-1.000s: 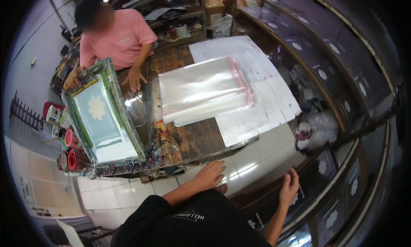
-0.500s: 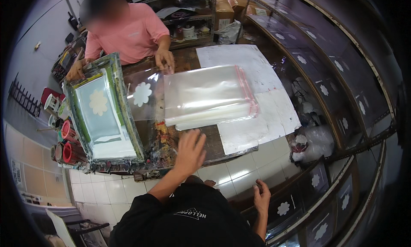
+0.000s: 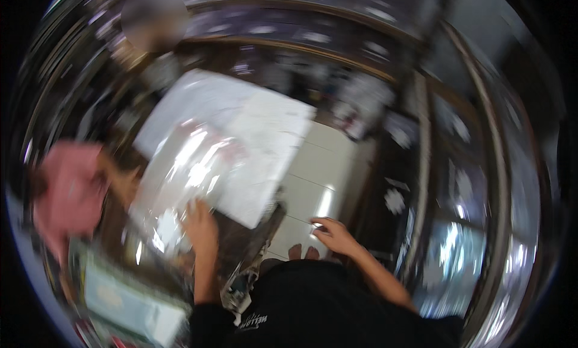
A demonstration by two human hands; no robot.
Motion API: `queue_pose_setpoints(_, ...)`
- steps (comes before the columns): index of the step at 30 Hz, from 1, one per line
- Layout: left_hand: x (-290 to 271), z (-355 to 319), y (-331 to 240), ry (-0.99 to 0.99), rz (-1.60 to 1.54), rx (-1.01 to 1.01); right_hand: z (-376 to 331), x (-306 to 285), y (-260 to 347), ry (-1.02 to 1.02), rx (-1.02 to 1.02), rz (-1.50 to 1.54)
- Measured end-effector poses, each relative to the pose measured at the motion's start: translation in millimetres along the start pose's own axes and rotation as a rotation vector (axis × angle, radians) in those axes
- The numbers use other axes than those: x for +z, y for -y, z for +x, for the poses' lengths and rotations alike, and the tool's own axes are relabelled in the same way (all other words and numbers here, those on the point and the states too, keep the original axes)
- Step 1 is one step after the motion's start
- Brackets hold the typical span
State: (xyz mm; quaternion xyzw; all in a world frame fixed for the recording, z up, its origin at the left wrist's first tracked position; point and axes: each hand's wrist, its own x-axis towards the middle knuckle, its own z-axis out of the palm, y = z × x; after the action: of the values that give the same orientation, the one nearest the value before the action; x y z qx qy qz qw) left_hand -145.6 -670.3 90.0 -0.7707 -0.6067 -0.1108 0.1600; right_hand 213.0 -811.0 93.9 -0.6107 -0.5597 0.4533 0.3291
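Note:
My left hand [image 3: 201, 228] reaches over the table's near edge, its fingers stretched and slightly apart, though blurred. Just left of those fingers lies a white flower shape [image 3: 168, 232] on a clear plastic sheet. Whether my fingertips touch the plastic, I cannot tell. Beyond it, a stack of clear plastic bags [image 3: 191, 167] rests partly on white paper [image 3: 265, 143]. My right hand [image 3: 335, 235] hangs over the tiled floor with loosely bent fingers apart and nothing visible in them. At the left, a co-worker's hand [image 3: 125, 186] is at the left edge of the bags.
A framed printing screen [image 3: 129, 297] lies at the lower left, close to the co-worker in a pink shirt [image 3: 72, 194]. Rack shelves [image 3: 394, 200] holding flower-printed sheets run along the right and the far side. A whitish plastic bundle [image 3: 361, 101] sits beyond the floor tiles.
My view has swung to the right, so the table and co-worker now appear farther left and turned. My left hand now appears beside the white flower shape. The picture is blurred.

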Motion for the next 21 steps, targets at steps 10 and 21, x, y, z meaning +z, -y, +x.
queue_pose_setpoints(10,-62.1,-28.0,-137.2,0.037,-0.239,0.634,76.0,-19.7,63.6,0.194,0.006,0.832)
queue_pose_setpoints(21,-76.9,-28.0,-197.9,0.179,-0.698,0.911,27.2,-73.4,0.7,-0.333,-0.106,0.474)
